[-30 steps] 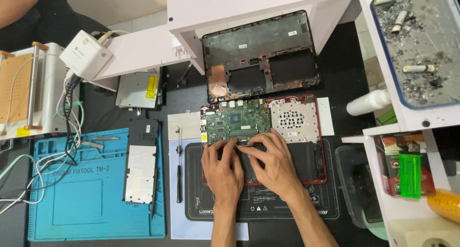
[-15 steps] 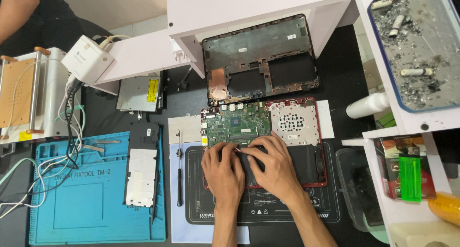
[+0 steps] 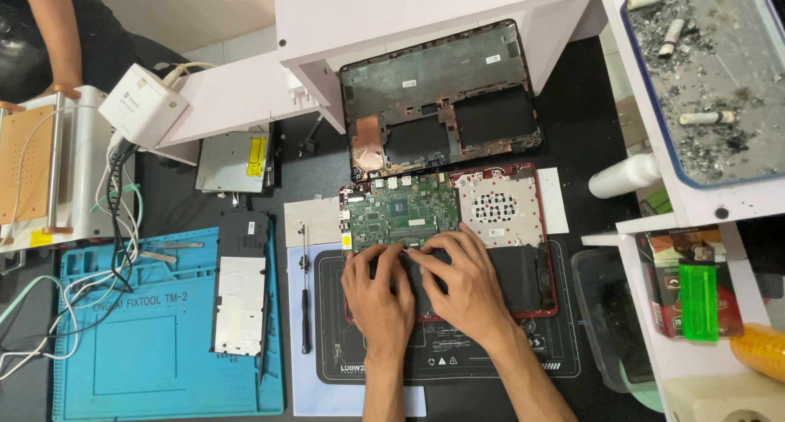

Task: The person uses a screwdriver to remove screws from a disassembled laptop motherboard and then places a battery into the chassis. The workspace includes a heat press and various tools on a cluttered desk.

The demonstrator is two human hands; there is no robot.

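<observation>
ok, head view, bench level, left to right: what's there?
Blue silicone work mat → black-handled screwdriver → left hand → right hand on the red-framed opened laptop → bright green lighter.

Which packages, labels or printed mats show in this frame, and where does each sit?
Yellow label: rectangular, on the grey metal drive, upper left.
Carton: dark red-brown box on the right shelf, behind a green lighter.
Blue mat: printed, moulded, lower left.
Black mat: white printed lines, under the laptop.
</observation>
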